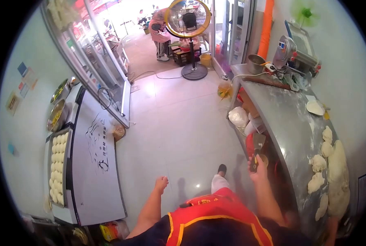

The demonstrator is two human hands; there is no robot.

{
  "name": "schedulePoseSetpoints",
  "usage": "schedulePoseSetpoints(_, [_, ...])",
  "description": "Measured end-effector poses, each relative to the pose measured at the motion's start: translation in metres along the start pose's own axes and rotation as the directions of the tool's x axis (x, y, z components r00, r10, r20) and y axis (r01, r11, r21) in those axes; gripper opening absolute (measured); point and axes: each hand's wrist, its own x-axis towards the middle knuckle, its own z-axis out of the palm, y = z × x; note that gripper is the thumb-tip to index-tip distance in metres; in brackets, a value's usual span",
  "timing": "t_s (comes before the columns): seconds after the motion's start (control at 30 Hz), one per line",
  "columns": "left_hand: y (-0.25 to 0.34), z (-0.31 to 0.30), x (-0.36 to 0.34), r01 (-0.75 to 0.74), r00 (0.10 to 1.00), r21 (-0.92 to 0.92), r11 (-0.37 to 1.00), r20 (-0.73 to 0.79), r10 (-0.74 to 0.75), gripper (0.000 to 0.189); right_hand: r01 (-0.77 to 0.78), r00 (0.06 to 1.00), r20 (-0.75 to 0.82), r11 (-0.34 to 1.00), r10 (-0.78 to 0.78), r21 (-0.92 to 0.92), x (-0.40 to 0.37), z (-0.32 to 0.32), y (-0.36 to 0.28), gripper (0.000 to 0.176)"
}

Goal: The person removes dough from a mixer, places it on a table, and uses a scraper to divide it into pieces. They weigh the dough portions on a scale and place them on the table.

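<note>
My right hand (257, 167) is closed round the dark handle of a scraper (258, 144), whose flat metal blade points up and away from me beside the steel counter (279, 123). Over the tiled floor, my left hand (161, 184) hangs with its fingers curled in, and nothing shows in it. Along the counter's right side lie a long slab of dough (338, 176) and several smaller dough lumps (317, 163). A tray of round dough pieces (59, 164) rests on the left, far from both hands.
A standing fan (189, 20) is near the doorway, with a person (160, 35) bending behind it. At the counter's far end are a metal pot (255, 64) and a machine (284, 51). Two bowls of food (56, 115) stand left. Someone's arm (332, 231) reaches in at bottom right.
</note>
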Motion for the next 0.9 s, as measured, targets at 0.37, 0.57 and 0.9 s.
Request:
schedulePoseSetpoints(0.37, [0.05,0.08,0.088,-0.121,0.949,0.587,0.801,0.305,-0.08,0.021,-0.018,0.985,0.174,0.993,-0.003,0.116,0.221,0.079,-0.138,0.018])
schedulePoseSetpoints(0.57, [0.203,0.163,0.14,0.179,0.964,0.081,0.981,0.187,-0.191,0.026,0.092,0.995,0.02,0.991,-0.095,0.093,0.301,0.109,-0.194,0.023])
schedulePoseSetpoints(0.9, [0.319,0.227,0.317,0.19,0.919,0.201,0.961,0.308,-0.246,0.017,0.249,0.946,-0.225,0.967,-0.234,0.043,0.432,0.108,-0.254,0.018])
